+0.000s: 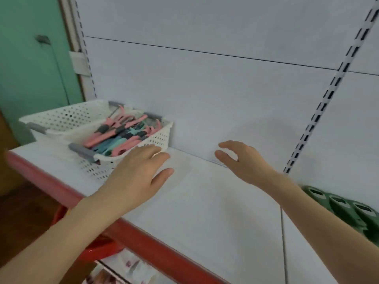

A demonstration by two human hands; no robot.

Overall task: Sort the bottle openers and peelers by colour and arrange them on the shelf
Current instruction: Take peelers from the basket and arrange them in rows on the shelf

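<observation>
Empty hands above the shelf point(205, 201)
Fingers point(152, 151) of the left hand point(137, 175) lie straight at the near right corner of the white basket point(162, 137), which holds pink and teal openers and peelers point(114, 138), far left; the right hand point(244, 160) has its fingers loosely curved and apart.

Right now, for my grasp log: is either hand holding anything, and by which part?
Nothing is held: left hand and right hand are both open above the shelf.

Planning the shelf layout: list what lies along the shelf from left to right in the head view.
Back white basket → basket of pink and teal tools → right hand → green items at the right edge.
</observation>
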